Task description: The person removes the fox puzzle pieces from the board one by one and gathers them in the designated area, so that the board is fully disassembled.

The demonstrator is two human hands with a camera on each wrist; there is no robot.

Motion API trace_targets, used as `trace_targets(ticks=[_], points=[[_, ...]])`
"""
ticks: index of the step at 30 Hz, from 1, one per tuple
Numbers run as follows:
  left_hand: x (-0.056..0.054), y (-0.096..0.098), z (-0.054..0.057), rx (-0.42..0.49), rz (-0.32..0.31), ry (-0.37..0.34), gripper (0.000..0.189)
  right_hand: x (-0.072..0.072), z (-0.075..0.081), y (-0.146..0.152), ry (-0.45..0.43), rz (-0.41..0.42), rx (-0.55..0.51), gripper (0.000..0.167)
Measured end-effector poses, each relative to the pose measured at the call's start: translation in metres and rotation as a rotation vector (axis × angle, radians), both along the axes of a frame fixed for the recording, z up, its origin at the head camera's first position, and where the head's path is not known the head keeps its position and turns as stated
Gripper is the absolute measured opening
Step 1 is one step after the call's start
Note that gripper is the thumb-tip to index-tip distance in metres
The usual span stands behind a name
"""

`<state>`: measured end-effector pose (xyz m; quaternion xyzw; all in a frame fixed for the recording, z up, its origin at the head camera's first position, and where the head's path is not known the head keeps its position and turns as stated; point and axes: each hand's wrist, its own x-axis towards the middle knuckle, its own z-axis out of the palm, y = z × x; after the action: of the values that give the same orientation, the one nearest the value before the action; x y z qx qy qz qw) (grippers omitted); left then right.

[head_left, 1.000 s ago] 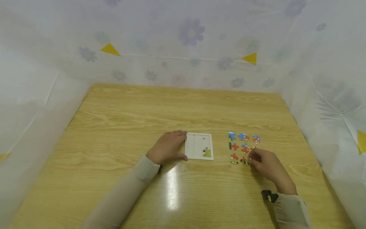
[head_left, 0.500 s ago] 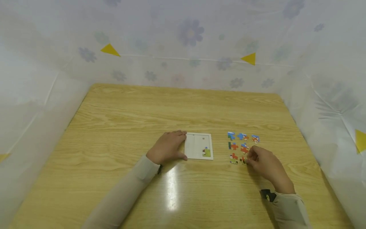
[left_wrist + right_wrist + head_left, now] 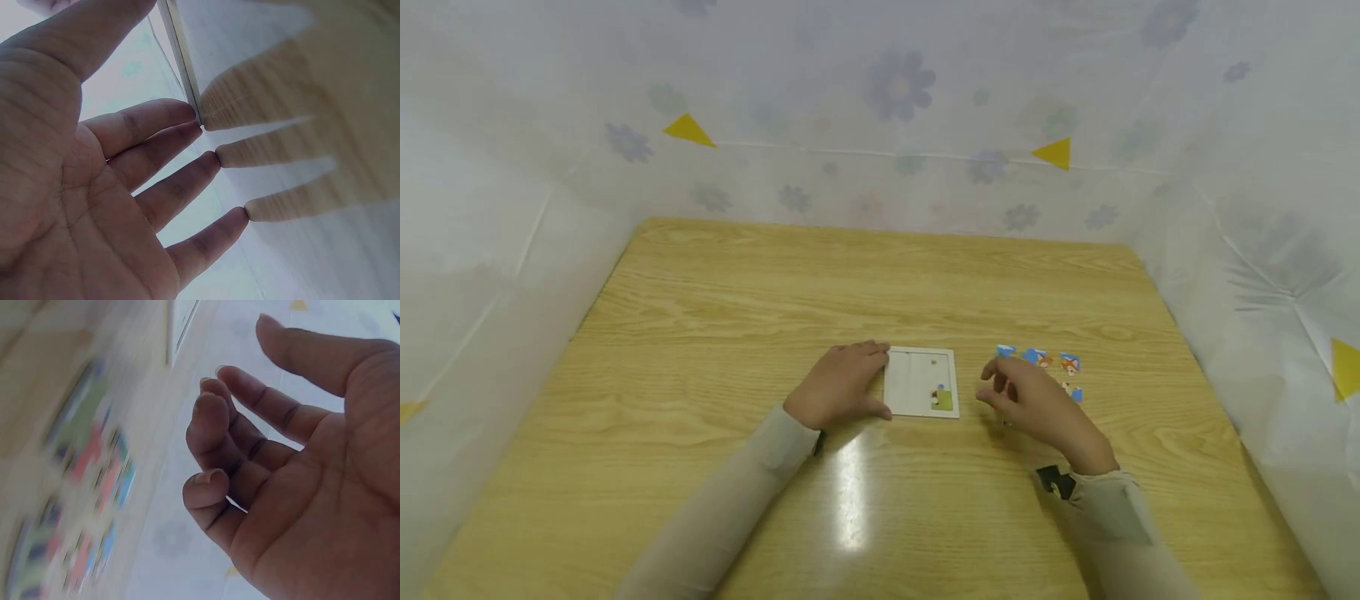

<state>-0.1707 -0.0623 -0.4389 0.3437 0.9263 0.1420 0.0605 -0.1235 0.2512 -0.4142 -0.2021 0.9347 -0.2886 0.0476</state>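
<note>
My left hand lies along the left side of a shallow white puzzle tray, thumb near its lower corner and fingertips at the upper one. The left wrist view shows those fingers fairly straight, tips down on the tabletop and against the tray's edge. A green puzzle piece sits in the tray's lower right corner. My right hand hovers over the loose puzzle pieces, hiding several of them. In the right wrist view its thumb stands apart from loosely bent fingers, with nothing between.
Blue and orange pieces show beyond the right hand, among them a top-row piece and a blue-and-white one. The wooden table is closed in by pale flowered sheeting at the back and sides.
My right hand has moved left, from the right side of the loose pieces to over their left columns, and its thumb and fingers have parted. The left hand and tray have stayed put.
</note>
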Motion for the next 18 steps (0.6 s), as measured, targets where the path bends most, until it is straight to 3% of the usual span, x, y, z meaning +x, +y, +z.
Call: trace_targets(ticks=[8, 18], points=[[0.000, 0.000, 0.000, 0.012, -0.001, 0.001, 0.078, -0.025, -0.004, -0.041, -0.075, 0.095, 0.038, 0.036], [0.001, 0.001, 0.002, 0.010, 0.011, -0.013, 0.080, -0.035, -0.011, -0.057, -0.117, 0.140, 0.109, 0.021]])
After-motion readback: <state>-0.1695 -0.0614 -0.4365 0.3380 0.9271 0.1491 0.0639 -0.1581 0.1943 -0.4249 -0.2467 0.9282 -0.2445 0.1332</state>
